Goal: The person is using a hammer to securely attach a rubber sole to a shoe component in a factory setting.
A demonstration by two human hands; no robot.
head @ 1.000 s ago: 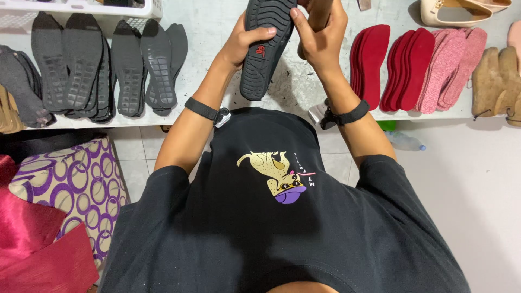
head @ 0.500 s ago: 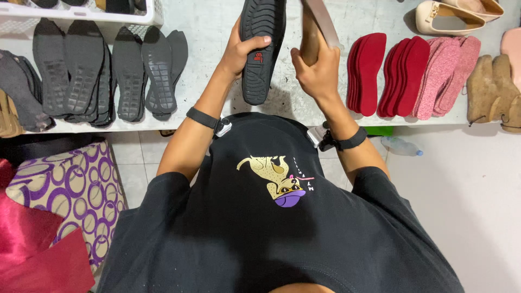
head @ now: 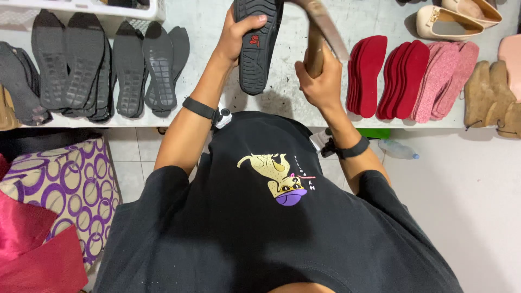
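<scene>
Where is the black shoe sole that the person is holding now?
In the head view, the black shoe sole is at top centre, gripped by the left hand above the white table, just left of the right hand.

Bright, even overhead light, soft shadows on the white table (head: 217,21), sharp focus, slight motion blur at top.

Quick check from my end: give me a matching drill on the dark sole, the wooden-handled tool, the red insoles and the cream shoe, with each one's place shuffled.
Things:
1. black sole
2. wooden-handled tool
3. red insoles
4. cream shoe

Places:
a. far right of the table, near its back edge
b. gripped in the right hand
c. stacked on the table, right of the hands
d. held in the left hand

Pairs: 1-d, 2-b, 3-c, 4-a
</scene>
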